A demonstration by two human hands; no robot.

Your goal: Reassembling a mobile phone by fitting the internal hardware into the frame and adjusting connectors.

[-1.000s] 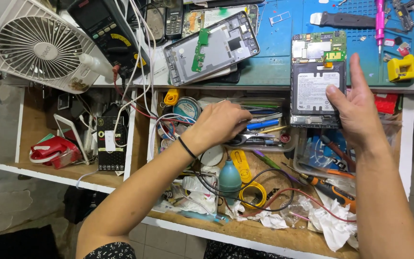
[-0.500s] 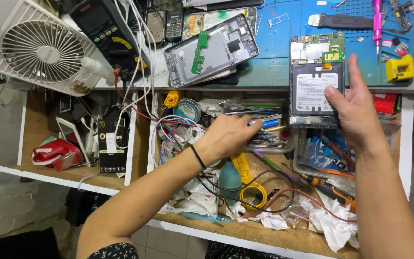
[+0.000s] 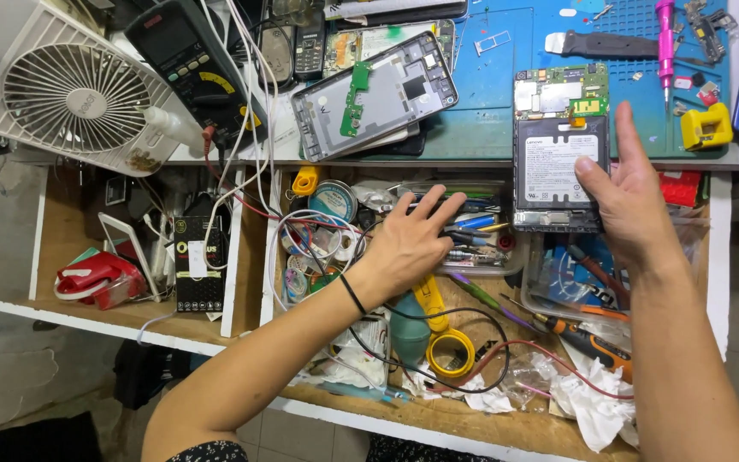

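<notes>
Opened phone (image 3: 558, 162) gripped in right hand (image 3: 635, 205), left hand (image 3: 408, 244) spread open over drawer tools (image 3: 472, 235)

Grey concrete floor (image 3: 10, 359), white-edged wooden drawers (image 3: 130, 312), blue work mat (image 3: 489, 94)

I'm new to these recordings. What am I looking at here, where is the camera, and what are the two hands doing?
The camera sits on a person's head and looks down at a cluttered repair bench with open drawers. The right hand holds an opened phone with its back off, battery and green circuit board exposed. The left hand reaches into a tray of small tools in the drawer, fingers spread over them. On the blue mat lies another phone frame. A small white fan stands at the left, beside a multimeter.
</notes>
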